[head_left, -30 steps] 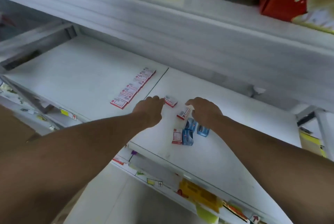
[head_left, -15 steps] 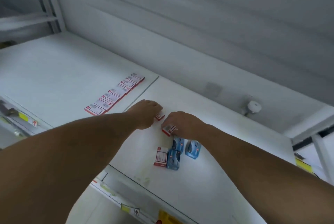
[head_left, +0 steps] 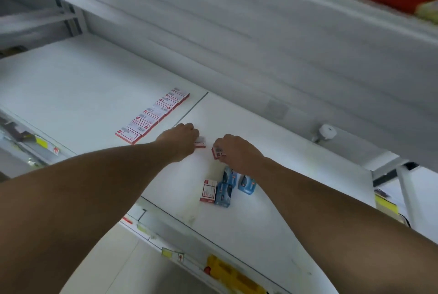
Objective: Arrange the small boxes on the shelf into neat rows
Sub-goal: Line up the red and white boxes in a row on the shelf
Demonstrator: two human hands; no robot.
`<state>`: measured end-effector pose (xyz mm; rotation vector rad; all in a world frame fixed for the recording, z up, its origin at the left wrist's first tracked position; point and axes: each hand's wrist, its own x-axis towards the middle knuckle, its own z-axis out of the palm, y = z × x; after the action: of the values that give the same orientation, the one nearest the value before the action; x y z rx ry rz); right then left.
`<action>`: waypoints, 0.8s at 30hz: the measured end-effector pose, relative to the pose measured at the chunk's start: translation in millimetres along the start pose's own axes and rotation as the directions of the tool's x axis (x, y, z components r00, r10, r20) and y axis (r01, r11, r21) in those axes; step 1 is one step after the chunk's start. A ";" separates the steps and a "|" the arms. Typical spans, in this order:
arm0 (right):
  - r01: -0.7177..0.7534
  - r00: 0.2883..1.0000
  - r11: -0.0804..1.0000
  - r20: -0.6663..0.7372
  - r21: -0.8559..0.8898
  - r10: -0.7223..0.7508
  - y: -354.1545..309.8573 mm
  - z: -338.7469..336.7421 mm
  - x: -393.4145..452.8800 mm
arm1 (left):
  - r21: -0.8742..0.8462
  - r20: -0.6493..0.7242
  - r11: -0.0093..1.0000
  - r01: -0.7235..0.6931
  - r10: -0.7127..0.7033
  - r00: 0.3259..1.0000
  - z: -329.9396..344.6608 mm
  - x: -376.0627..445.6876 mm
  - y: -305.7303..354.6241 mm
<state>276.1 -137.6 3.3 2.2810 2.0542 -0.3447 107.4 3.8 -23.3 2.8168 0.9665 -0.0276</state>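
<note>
On the white shelf (head_left: 83, 94), our left hand (head_left: 180, 140) pinches one red box (head_left: 199, 144); our right hand (head_left: 234, 151) clamps another (head_left: 217, 152). A neat red row (head_left: 153, 115) lies at ten o'clock, three blue boxes (head_left: 224, 193) at six.

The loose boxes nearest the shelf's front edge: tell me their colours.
Three blue boxes and one red-and-white box, seen in the head view.

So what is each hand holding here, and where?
Left hand: small red-and-white box at its near end. Right hand: another red box, fingers over its right side.
</note>
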 end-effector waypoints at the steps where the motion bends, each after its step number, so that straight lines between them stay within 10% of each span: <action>1: -0.016 1.000 1.000 -0.001 0.006 0.016 -2.7 -2.3 -3.7 | -0.007 -0.003 1.000 0.005 -0.005 1.000 -3.2 -4.3 -0.1; 24: 0.044 0.997 0.981 -0.075 0.189 -0.030 -79.2 -97.9 -110.6 | -0.072 -0.066 0.986 0.148 -0.153 0.986 -133.9 -184.5 34.2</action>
<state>200.5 -218.1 129.4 2.3969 2.1883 -0.4889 -22.3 -113.6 126.9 2.6951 1.1718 0.0855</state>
